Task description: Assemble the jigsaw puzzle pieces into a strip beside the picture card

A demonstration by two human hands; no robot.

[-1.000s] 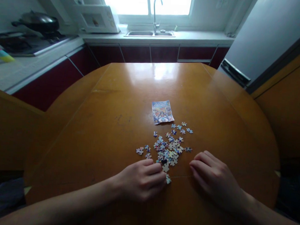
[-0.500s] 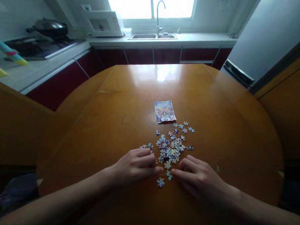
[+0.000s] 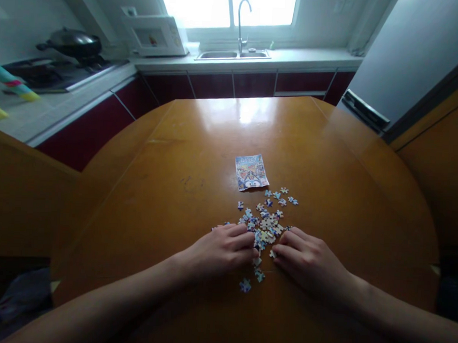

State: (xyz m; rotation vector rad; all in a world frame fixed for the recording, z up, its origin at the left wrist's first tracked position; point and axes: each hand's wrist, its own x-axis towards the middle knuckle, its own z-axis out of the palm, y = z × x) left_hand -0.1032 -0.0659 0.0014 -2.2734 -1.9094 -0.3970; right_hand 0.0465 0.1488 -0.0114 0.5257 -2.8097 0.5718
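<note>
A loose heap of small jigsaw puzzle pieces [image 3: 266, 222] lies on the wooden table, some face up with blue and purple print, others pale. My left hand [image 3: 225, 249] reaches over the heap's left edge with its fingers curled together; its fingertips cover some pieces, and what they pinch is hidden. On the right, my right hand [image 3: 308, 258] has its fingers bent and its thumb and forefinger at a single puzzle piece [image 3: 273, 254]. Two separate pieces, a greenish piece [image 3: 260, 275] and a bluish piece [image 3: 245, 285], lie nearer to me between the hands.
Behind the heap lies a printed picture sheet [image 3: 251, 172] on the round-ended table [image 3: 176, 164]. Beyond are a sink [image 3: 219, 55] with a tall tap, a white microwave [image 3: 157, 36], a stove with a dark pan [image 3: 75, 42], and a fridge [image 3: 408, 58] at right.
Both hands have moved farther forward, the left one also rightward onto the heap. A piece now shows at my right fingertips. The view has shifted slightly.
</note>
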